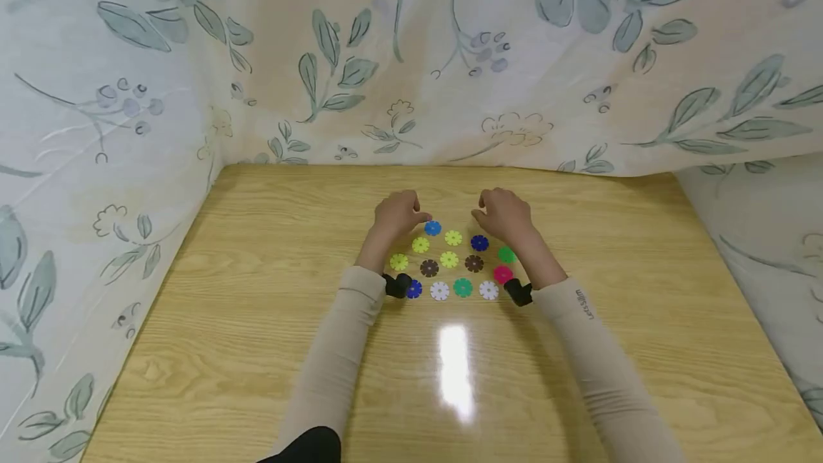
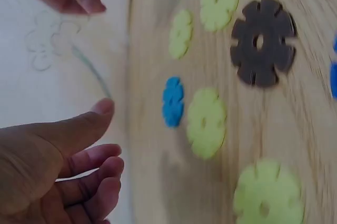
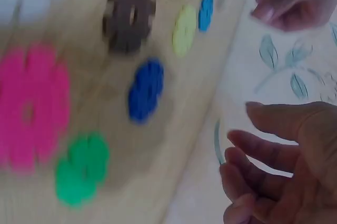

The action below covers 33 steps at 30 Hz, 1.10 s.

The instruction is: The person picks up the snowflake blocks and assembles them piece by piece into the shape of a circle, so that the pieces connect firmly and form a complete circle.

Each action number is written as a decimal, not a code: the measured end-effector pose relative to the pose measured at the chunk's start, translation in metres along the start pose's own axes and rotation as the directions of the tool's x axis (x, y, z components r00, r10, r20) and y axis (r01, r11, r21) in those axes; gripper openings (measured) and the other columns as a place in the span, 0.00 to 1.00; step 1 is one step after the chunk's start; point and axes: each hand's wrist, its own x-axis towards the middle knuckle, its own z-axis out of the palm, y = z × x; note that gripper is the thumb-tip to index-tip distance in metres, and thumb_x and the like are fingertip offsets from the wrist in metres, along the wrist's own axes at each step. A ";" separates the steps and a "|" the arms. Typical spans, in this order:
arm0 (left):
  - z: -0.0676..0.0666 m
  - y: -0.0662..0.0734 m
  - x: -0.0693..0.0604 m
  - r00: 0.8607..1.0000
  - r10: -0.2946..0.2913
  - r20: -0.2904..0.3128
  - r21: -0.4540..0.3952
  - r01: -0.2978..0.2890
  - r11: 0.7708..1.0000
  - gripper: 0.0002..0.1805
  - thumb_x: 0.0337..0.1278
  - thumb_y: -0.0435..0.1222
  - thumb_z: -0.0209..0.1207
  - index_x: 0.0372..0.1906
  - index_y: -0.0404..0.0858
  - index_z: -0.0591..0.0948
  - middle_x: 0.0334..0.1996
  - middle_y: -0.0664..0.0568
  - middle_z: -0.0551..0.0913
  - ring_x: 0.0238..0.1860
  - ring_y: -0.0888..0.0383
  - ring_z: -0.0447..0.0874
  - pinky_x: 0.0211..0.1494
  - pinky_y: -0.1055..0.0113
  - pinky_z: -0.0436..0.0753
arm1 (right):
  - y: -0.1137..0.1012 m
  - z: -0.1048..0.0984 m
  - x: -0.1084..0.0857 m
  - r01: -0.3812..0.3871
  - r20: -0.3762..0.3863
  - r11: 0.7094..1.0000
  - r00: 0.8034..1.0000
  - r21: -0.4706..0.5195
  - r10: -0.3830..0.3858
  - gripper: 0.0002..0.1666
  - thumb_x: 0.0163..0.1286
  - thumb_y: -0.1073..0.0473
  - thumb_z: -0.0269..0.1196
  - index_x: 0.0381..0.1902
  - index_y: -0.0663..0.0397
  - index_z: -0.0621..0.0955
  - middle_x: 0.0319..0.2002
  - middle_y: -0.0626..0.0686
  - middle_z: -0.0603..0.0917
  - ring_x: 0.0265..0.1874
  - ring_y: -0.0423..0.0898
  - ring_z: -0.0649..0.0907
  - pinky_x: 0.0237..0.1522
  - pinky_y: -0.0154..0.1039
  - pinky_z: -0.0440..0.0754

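Several notched plastic discs lie flat on the wooden table in loose rows. My left hand hovers by the light blue disc at the back, its fingers loosely bent around nothing. In the left wrist view, a gap shows between its thumb and curled fingers. Over the far right side, my right hand is also without anything in its grasp, nearest the dark blue disc and the green disc. A pink disc and a brown disc appear in the right wrist view.
Yellow discs lie mid-group, with white discs and a teal disc in the front row. A floral cloth hangs along the table's back edge and both sides. Light glares off the wooden table in front.
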 end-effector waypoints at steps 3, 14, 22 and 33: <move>0.007 0.004 0.007 0.999 -0.018 0.037 -0.013 0.019 1.000 0.18 0.54 0.48 0.61 0.39 0.37 0.78 0.38 0.49 0.83 0.37 0.51 0.79 0.50 0.54 0.75 | -0.008 0.009 0.004 0.016 0.092 1.000 0.996 0.020 -0.017 0.16 0.65 0.52 0.58 0.42 0.60 0.78 0.42 0.60 0.81 0.30 0.52 0.80 0.27 0.45 0.78; 0.028 0.009 0.018 0.996 -0.074 0.044 0.064 0.071 0.995 0.20 0.46 0.53 0.64 0.30 0.39 0.78 0.28 0.51 0.82 0.31 0.53 0.77 0.49 0.54 0.70 | -0.020 0.034 0.008 -0.037 0.230 0.997 0.973 0.069 0.020 0.21 0.59 0.49 0.65 0.41 0.59 0.77 0.41 0.56 0.80 0.35 0.51 0.79 0.34 0.46 0.78; 0.030 0.013 0.017 0.996 -0.068 0.051 0.080 0.063 0.995 0.18 0.47 0.50 0.66 0.35 0.40 0.78 0.34 0.51 0.82 0.35 0.52 0.78 0.50 0.55 0.70 | -0.023 0.037 0.009 -0.006 0.234 0.999 0.972 0.054 -0.007 0.21 0.57 0.53 0.67 0.42 0.63 0.77 0.42 0.60 0.78 0.35 0.50 0.77 0.32 0.43 0.76; 0.030 0.007 0.012 1.000 0.026 0.013 -0.078 -0.025 0.997 0.16 0.45 0.42 0.68 0.35 0.36 0.78 0.33 0.47 0.82 0.33 0.52 0.78 0.40 0.61 0.75 | -0.015 0.042 0.009 0.040 0.107 0.971 0.992 0.236 -0.066 0.13 0.61 0.62 0.63 0.20 0.59 0.74 0.18 0.50 0.67 0.16 0.42 0.63 0.20 0.33 0.61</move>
